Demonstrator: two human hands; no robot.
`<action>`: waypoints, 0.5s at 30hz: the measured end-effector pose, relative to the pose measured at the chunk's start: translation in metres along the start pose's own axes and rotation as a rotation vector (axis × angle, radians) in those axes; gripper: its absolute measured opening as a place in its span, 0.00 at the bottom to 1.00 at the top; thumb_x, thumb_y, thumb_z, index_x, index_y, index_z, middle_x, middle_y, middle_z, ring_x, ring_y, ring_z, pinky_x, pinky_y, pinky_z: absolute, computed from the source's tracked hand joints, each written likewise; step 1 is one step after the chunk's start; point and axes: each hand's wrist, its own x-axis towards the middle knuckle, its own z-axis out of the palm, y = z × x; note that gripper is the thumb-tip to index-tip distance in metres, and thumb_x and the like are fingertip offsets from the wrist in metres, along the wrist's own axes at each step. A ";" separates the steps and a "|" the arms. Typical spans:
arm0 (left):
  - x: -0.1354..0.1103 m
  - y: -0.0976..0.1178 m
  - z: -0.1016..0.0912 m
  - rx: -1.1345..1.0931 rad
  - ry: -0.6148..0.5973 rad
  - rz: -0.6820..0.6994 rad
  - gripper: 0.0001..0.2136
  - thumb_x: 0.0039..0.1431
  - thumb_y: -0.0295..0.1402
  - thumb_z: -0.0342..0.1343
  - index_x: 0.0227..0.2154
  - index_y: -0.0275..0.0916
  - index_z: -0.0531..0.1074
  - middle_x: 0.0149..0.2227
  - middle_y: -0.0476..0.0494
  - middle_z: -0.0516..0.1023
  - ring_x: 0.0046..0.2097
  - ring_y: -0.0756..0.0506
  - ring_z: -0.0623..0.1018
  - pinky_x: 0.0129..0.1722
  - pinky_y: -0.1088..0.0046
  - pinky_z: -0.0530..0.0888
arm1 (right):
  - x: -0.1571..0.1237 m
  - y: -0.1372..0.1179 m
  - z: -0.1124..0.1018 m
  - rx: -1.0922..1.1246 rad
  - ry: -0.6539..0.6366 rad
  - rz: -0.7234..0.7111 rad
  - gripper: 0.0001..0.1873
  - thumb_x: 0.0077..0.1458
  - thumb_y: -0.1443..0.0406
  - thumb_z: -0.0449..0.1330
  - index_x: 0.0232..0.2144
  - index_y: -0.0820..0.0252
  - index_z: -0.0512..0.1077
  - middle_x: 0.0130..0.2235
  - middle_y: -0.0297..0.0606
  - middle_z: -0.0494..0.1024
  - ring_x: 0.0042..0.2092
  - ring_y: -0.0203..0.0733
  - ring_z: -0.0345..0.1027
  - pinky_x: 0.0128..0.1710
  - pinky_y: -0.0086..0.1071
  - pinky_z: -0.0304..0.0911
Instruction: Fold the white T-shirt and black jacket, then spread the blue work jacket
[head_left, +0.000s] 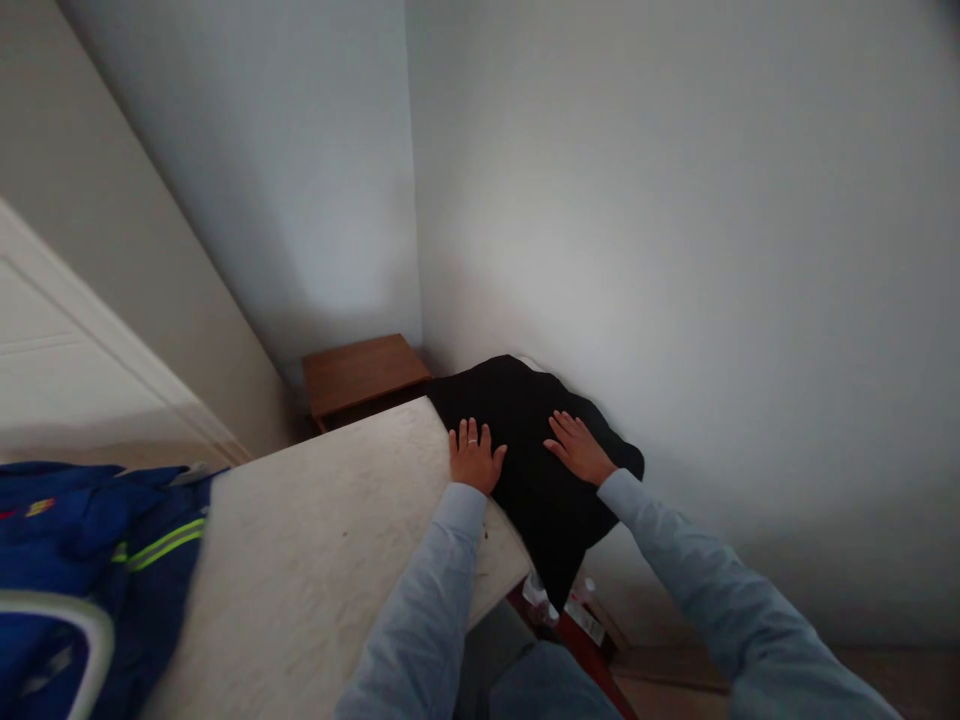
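A black cloth (517, 440) lies spread over the right end of a white, stained padded surface (322, 510). Its far edge runs along the wall, and one corner hangs down over the near side. My left hand (474, 458) rests flat at the cloth's left edge, fingers spread, with a ring on one finger. Toward the wall, my right hand (579, 448) is pressed palm down on the cloth with its fingers stretched out. Neither hand grips anything. What kind of cloth it is, I cannot tell.
Blue clothing with yellow-green stripes (112, 560) lies at the left, near a curved white bar (90, 630). A brown wooden cabinet (364, 375) stands in the corner. Walls close in the far and right sides. Clear plastic items (540, 598) sit below the hanging corner.
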 end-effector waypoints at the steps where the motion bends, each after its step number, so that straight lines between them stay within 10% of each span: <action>1: 0.000 0.000 0.000 0.003 -0.002 0.000 0.31 0.69 0.49 0.39 0.65 0.35 0.62 0.69 0.30 0.57 0.71 0.33 0.54 0.70 0.49 0.50 | -0.008 0.013 0.001 0.002 -0.001 0.064 0.40 0.69 0.47 0.37 0.67 0.72 0.59 0.69 0.53 0.55 0.71 0.56 0.45 0.69 0.51 0.45; 7: 0.000 0.001 -0.005 0.011 -0.032 -0.009 0.31 0.68 0.49 0.39 0.66 0.36 0.62 0.70 0.31 0.57 0.72 0.34 0.53 0.70 0.50 0.50 | -0.040 0.069 0.011 0.031 0.056 0.319 0.38 0.68 0.49 0.39 0.65 0.73 0.60 0.66 0.57 0.61 0.68 0.55 0.54 0.67 0.49 0.51; 15: 0.001 -0.001 -0.003 0.001 -0.018 0.000 0.31 0.68 0.50 0.38 0.65 0.35 0.62 0.69 0.30 0.57 0.72 0.33 0.53 0.70 0.50 0.50 | -0.086 0.050 0.020 0.039 0.220 0.376 0.43 0.67 0.45 0.37 0.66 0.77 0.58 0.67 0.61 0.58 0.69 0.60 0.50 0.66 0.54 0.51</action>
